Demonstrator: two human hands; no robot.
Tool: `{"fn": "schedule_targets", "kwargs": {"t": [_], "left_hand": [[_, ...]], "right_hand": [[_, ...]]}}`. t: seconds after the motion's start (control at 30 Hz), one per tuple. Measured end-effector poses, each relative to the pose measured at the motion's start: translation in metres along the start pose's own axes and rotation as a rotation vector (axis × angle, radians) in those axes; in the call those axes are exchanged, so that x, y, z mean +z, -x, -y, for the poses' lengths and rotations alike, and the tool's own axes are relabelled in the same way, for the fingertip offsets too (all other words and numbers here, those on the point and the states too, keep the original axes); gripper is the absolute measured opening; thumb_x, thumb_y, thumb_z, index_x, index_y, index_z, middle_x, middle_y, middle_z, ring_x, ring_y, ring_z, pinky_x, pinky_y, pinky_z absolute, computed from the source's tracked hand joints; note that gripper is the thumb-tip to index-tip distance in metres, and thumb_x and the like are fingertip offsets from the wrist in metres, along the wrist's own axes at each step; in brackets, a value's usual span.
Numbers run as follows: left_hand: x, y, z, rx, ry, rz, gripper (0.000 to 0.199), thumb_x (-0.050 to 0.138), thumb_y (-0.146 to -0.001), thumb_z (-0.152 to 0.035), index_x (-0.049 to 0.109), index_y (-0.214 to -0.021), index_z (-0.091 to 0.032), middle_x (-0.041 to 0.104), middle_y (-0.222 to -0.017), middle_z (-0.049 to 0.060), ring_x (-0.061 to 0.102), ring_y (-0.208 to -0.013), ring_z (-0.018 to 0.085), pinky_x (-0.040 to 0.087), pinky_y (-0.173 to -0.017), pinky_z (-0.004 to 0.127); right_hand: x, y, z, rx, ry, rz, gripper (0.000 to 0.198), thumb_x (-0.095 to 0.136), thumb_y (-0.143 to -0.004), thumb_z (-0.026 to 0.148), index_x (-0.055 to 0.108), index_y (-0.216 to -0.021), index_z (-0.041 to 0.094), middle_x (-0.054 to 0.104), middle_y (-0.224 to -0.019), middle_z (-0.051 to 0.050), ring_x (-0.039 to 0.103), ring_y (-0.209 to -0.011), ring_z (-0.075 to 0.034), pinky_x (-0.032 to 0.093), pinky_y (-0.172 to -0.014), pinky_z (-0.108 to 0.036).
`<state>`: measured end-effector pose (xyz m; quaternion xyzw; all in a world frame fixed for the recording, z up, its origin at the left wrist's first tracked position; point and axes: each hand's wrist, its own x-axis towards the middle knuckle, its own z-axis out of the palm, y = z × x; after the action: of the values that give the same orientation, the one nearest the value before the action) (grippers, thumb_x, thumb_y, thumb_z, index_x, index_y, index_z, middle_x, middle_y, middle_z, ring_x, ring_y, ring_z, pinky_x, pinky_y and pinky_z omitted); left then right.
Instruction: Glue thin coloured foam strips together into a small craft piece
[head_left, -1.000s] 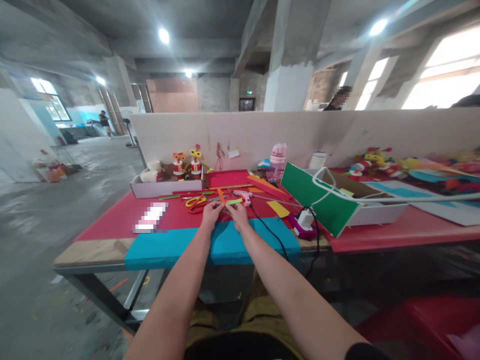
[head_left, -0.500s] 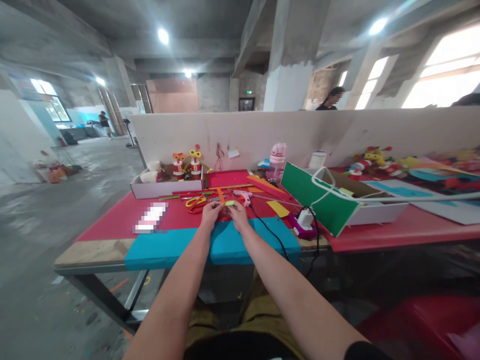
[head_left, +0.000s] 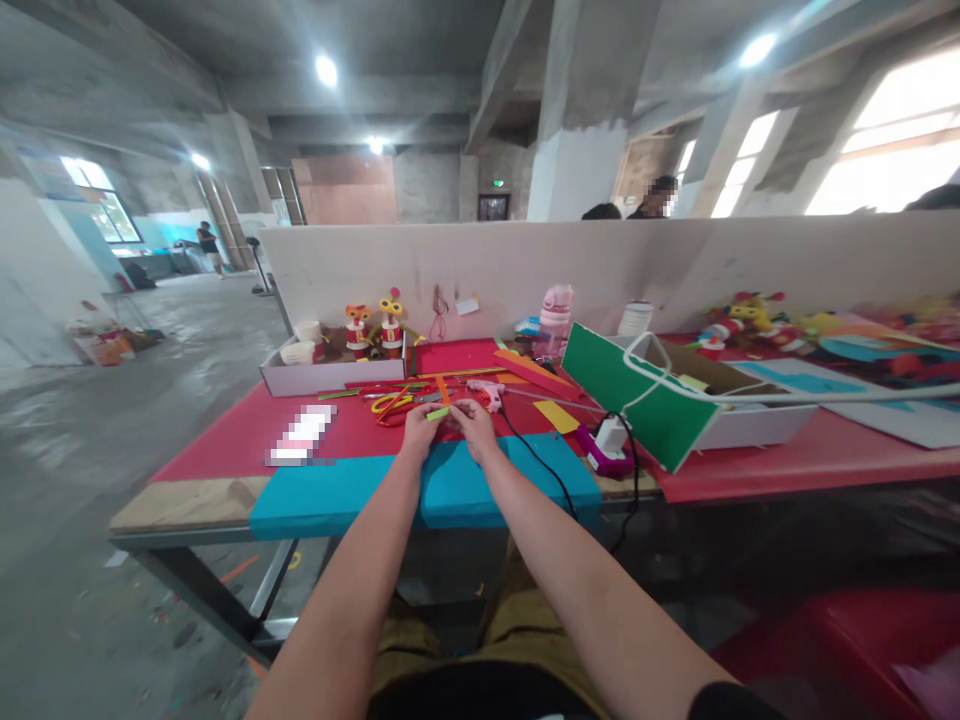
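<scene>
A small green paper strip is pinched between my left hand and my right hand, whose fingertips meet over the blue sheet at the table's front. Both hands are closed on the strip. Just beyond my fingers an orange strip points away; whether a finger touches it I cannot tell. Yellow-handled scissors lie beyond my left hand. Behind my right hand rests a pink glue gun, its black cord running toward the purple power strip.
At the back left a white box holds paper cups and two figures with yellow eyes. A green board leans against another box on the right. A pink bottle stands near the partition. A blurred white rectangle lies left.
The green strip has shifted left and tilted, now nearer my left fingers. My right fingers have curled in a little. Behind the partition, another head has come into view.
</scene>
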<state>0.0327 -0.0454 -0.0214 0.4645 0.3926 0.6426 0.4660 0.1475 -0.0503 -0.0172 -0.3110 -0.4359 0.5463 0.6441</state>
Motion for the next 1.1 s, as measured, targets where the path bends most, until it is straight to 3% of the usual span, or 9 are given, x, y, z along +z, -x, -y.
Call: {"fn": "schedule_targets", "kwargs": {"t": [0.27,0.57,0.8,1.1], "left_hand": [[-0.001,-0.002,0.002,0.026,0.022,-0.006,0.027,0.081,-0.053,-0.029,0.072,-0.073,-0.013,0.071,-0.071,0.005,0.063,-0.065,0.017,0.05,-0.07,0.031],[0.002,0.002,-0.007,0.035,0.002,0.085,0.026,0.078,-0.058,-0.029,0.072,-0.079,-0.014,0.072,-0.08,0.006,0.064,-0.073,0.019,0.049,-0.075,0.032],[0.001,0.003,-0.008,0.023,-0.003,0.031,0.027,0.079,-0.06,-0.037,0.073,-0.075,-0.015,0.071,-0.075,0.006,0.063,-0.07,0.019,0.05,-0.073,0.033],[0.0,0.002,-0.008,0.029,-0.072,-0.005,0.024,0.078,-0.06,-0.034,0.073,-0.074,-0.015,0.071,-0.073,0.005,0.063,-0.068,0.018,0.049,-0.07,0.031]], "right_hand": [[-0.001,-0.003,-0.005,0.01,-0.027,0.042,0.038,0.079,-0.055,0.042,0.064,-0.081,0.019,0.068,-0.077,0.0,0.064,-0.066,-0.016,0.054,-0.074,-0.035],[-0.003,-0.006,-0.008,-0.027,-0.057,-0.083,0.037,0.079,-0.054,0.036,0.06,-0.08,0.02,0.066,-0.076,0.001,0.064,-0.069,-0.015,0.055,-0.074,-0.034],[-0.001,-0.003,-0.006,0.019,-0.061,0.031,0.037,0.08,-0.055,0.037,0.059,-0.08,0.02,0.067,-0.076,0.001,0.065,-0.07,-0.016,0.055,-0.078,-0.036],[0.001,-0.001,-0.004,0.02,-0.055,0.004,0.04,0.082,-0.052,0.042,0.061,-0.078,0.019,0.067,-0.076,0.001,0.065,-0.074,-0.016,0.055,-0.079,-0.035]]}}
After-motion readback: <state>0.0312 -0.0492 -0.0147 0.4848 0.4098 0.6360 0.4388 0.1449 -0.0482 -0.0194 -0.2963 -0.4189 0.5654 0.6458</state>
